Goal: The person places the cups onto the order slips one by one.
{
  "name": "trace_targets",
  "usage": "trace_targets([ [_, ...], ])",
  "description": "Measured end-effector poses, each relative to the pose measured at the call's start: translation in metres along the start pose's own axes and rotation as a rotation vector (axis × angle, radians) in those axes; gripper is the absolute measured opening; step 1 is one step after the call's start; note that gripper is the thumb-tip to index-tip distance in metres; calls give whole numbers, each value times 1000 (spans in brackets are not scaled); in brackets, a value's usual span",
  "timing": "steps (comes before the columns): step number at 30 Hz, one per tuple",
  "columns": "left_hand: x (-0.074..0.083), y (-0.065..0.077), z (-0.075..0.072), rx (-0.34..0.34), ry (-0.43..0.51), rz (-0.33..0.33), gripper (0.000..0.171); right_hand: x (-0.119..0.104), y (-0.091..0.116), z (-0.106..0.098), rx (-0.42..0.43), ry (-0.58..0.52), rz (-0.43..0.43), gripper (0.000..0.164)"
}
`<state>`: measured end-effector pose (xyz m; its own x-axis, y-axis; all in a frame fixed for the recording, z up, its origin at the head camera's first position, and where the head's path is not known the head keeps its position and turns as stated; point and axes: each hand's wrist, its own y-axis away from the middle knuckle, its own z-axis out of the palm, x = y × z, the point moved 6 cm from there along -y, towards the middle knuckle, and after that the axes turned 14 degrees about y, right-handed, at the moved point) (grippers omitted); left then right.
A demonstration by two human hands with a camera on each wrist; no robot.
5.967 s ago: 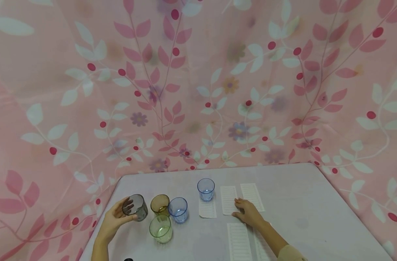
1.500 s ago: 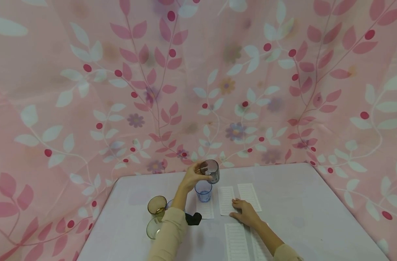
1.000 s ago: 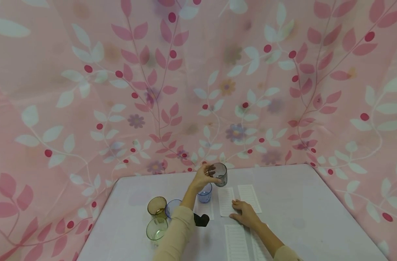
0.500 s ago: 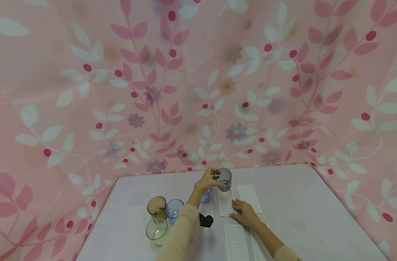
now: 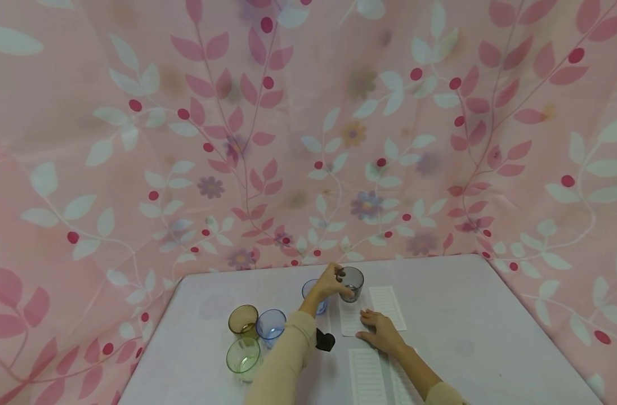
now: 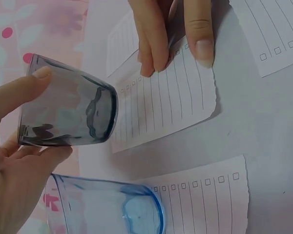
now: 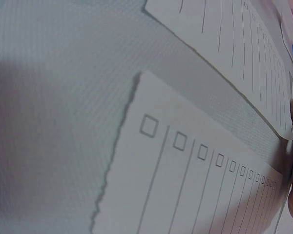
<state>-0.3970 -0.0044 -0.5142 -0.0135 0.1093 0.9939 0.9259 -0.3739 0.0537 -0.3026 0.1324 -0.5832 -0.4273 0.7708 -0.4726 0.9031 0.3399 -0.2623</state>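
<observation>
My left hand grips a dark grey transparent tumbler by its side, thumb toward the front. The tumbler hangs over the far end of a ruled paper strip; in the left wrist view the grey tumbler is tilted, its base toward the paper. Just left of it a blue tumbler stands on another strip, partly hidden by the left hand. With fingers relaxed, my right hand rests at the right edge of the strip under the grey tumbler. The right wrist view shows mostly strips with checkboxes.
At the left stand an amber tumbler, a second blue tumbler and a green tumbler, close together. More strips lie at the right and in front. A pink floral curtain hangs behind the white table.
My left hand has carried the grey tumbler from the left side, past the blue one, then rightward and down over the middle strip. The right hand has stayed in place.
</observation>
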Motion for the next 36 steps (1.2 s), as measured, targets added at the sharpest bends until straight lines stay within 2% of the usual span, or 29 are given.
trace_targets([
  [6,-3,0,7,16,-138,-63,79,0,0,0,-2,-10,4,52],
  [13,-4,-1,14,41,-266,-73,75,-2,0,-2,4,-13,-5,50],
  [19,2,1,14,56,-381,-92,75,-3,0,-2,5,-1,-8,49],
  [23,-4,-12,8,33,-503,-93,79,-3,1,-4,19,14,-9,47],
  [24,-8,-17,7,25,-528,-83,81,-3,1,-4,21,15,-5,47],
  [25,-20,-27,4,13,-536,-29,85,-2,1,-4,21,14,-1,46],
  [28,-30,-35,4,-7,-544,0,89,-1,2,-4,15,14,5,46],
  [31,-25,-28,8,0,-518,-7,86,-1,1,-2,2,11,4,47],
  [32,-12,-19,11,11,-517,-49,83,-1,0,-2,-1,10,2,47],
  [36,3,-5,15,28,-528,-35,74,-1,-1,-1,-5,3,-1,48],
])
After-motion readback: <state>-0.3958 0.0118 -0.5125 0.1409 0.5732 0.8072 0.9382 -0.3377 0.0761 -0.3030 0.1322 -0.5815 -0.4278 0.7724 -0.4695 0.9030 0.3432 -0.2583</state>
